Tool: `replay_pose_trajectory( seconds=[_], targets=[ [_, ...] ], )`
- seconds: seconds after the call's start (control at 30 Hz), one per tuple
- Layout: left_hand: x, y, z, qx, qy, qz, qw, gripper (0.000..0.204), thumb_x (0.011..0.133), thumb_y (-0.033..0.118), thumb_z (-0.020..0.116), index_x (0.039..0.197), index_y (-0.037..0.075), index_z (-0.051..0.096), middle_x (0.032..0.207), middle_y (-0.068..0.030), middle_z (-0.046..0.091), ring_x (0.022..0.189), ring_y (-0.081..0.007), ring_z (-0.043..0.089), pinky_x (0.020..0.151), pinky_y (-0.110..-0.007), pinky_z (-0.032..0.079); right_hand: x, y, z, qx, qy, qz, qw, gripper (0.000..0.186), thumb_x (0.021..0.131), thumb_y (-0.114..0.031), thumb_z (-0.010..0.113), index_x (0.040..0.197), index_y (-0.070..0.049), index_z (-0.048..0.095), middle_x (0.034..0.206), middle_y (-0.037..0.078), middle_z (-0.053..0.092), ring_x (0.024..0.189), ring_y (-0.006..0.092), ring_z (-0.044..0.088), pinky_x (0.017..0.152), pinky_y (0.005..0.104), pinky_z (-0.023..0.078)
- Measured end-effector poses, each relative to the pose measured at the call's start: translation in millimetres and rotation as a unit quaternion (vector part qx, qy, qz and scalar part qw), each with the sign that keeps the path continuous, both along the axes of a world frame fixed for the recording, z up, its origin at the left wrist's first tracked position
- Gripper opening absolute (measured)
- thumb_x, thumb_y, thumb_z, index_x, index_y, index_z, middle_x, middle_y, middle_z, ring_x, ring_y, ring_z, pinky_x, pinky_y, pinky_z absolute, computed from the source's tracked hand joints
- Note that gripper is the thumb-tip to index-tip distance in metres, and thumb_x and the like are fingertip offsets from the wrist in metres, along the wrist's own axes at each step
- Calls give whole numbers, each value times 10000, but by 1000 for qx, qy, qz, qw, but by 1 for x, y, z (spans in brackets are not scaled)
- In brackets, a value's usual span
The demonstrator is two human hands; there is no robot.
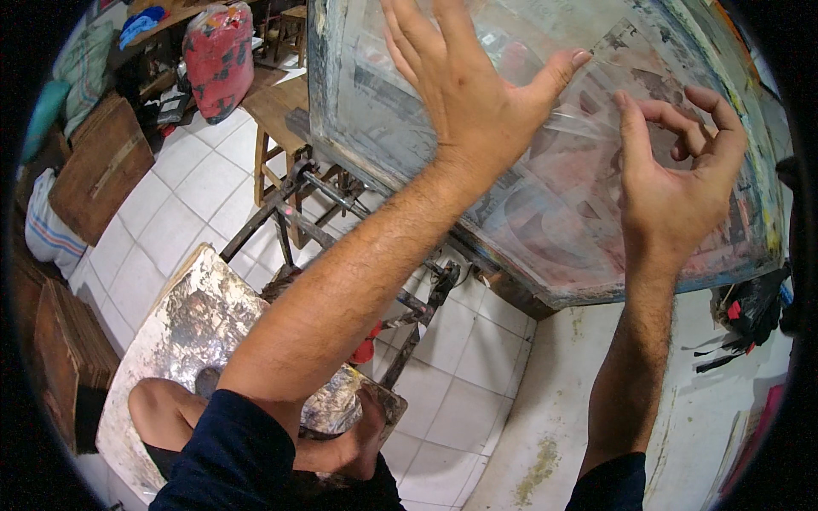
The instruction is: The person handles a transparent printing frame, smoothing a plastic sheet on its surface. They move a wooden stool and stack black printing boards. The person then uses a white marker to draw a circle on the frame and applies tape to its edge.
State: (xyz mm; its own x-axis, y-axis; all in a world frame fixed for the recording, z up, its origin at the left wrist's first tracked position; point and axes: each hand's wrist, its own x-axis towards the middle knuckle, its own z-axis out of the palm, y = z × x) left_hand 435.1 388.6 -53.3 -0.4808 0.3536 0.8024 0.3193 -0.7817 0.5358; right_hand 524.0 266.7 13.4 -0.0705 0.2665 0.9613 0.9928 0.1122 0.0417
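A large framed translucent sheet point(409, 128), like a printing screen, stands tilted before me, stained grey and reddish, with a paint-smeared rim. My left hand point(477, 85) is spread over its upper part, fingers stretched and thumb pointing right. My right hand point(677, 170) is at the right side, thumb raised and the other fingers curled toward it. A thin clear strip of film or tape point(584, 122) runs between the hands and ends at the right thumb and index finger, which seem to pinch it. Whether the left palm touches the sheet is hard to tell.
A metal stand point(341, 198) is below the frame, with a wooden stool point(277, 119) beyond it. My bare legs are folded on a stained board point(192, 315). A red sack point(219, 64) and brown boards point(102, 166) are at left. A black plastic bag point(750, 311) hangs at right.
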Motion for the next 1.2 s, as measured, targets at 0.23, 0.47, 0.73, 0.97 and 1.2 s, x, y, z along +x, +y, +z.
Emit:
replay_pose_trajectory(
  seconds=[0.23,0.47,0.73,0.97,1.2],
  targets=[
    [12,-15,4,-44,24,-46,998,1224,728,485,869,1587,6,139,1548,-415,140,1468,-542,138,1185,-614,137,24,-15,12,50,-77,-67,993,452,785,-190,872,1135,-55,619,854,30,729,831,102,679,732,254,502],
    [12,-8,7,29,14,-13,999,1146,723,466,873,1575,21,248,1554,-382,199,1448,-514,214,1173,-594,184,122,-66,118,6,-87,-205,975,383,995,-281,632,1318,-75,651,1329,149,648,1184,245,636,946,339,508],
    [40,-34,8,99,208,-34,973,861,909,428,657,1418,-190,343,1531,-428,230,1459,-552,197,1193,-591,149,173,-62,120,-42,-283,-379,880,466,1069,-271,308,1502,-210,469,1428,114,583,1260,319,590,1052,369,453],
    [60,-70,25,34,231,-5,972,1189,841,695,625,1391,-288,245,1476,-529,177,1461,-602,119,1164,-694,33,137,-71,115,-61,-166,-376,910,505,1070,-430,299,1474,-220,519,1352,113,639,1213,331,615,1014,382,468],
    [51,-94,25,92,281,-157,942,1058,882,653,566,1370,-262,356,1471,-501,256,1459,-578,188,1227,-579,91,111,-70,112,-44,-50,-340,938,584,1008,-616,336,1306,-244,673,1211,157,694,1131,399,634,960,448,476]
  ],
)
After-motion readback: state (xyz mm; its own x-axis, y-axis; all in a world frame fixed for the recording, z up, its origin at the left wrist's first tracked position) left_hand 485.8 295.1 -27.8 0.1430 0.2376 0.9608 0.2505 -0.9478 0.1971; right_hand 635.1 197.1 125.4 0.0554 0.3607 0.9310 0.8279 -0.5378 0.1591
